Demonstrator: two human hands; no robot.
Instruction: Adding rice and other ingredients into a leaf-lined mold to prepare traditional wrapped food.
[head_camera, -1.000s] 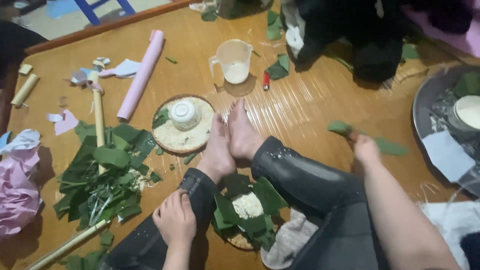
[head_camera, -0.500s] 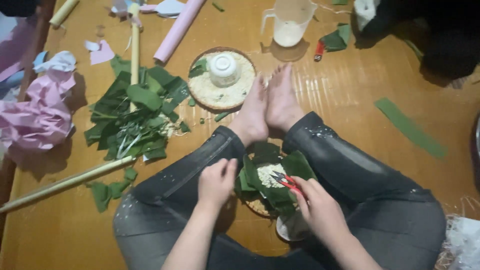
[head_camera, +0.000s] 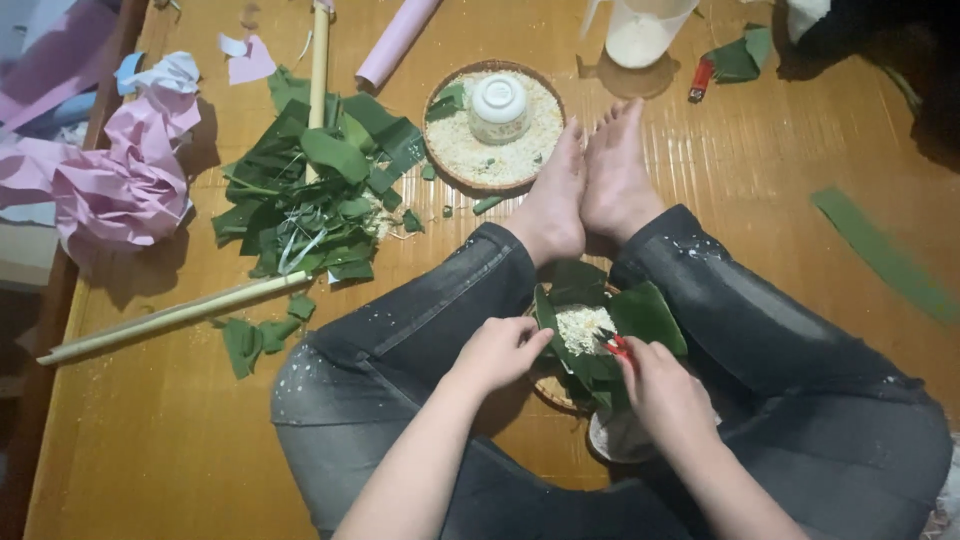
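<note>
I sit cross-legged on a bamboo mat. Between my legs lies a bundle of green leaves (head_camera: 640, 315) with pale rice (head_camera: 582, 327) heaped in its middle. My left hand (head_camera: 497, 352) holds the bundle's left edge, fingers curled on a leaf. My right hand (head_camera: 663, 388) is closed around red-handled scissors (head_camera: 612, 344), whose tips rest at the rice's right side. A round woven tray (head_camera: 558, 392) sits under the bundle, mostly hidden.
A round woven tray of rice (head_camera: 470, 150) with an upturned white bowl (head_camera: 499, 105) lies beyond my feet. Leaf scraps (head_camera: 310, 195) are piled at the left, with bamboo sticks (head_camera: 170, 317), crumpled pink paper (head_camera: 120, 185), a pink roll (head_camera: 395, 40), a measuring jug (head_camera: 640, 30) and a long leaf strip (head_camera: 880, 255).
A second ago my right hand was out at the right near a leaf strip; it came back to the bundle with the scissors. The view shifted down and closer.
</note>
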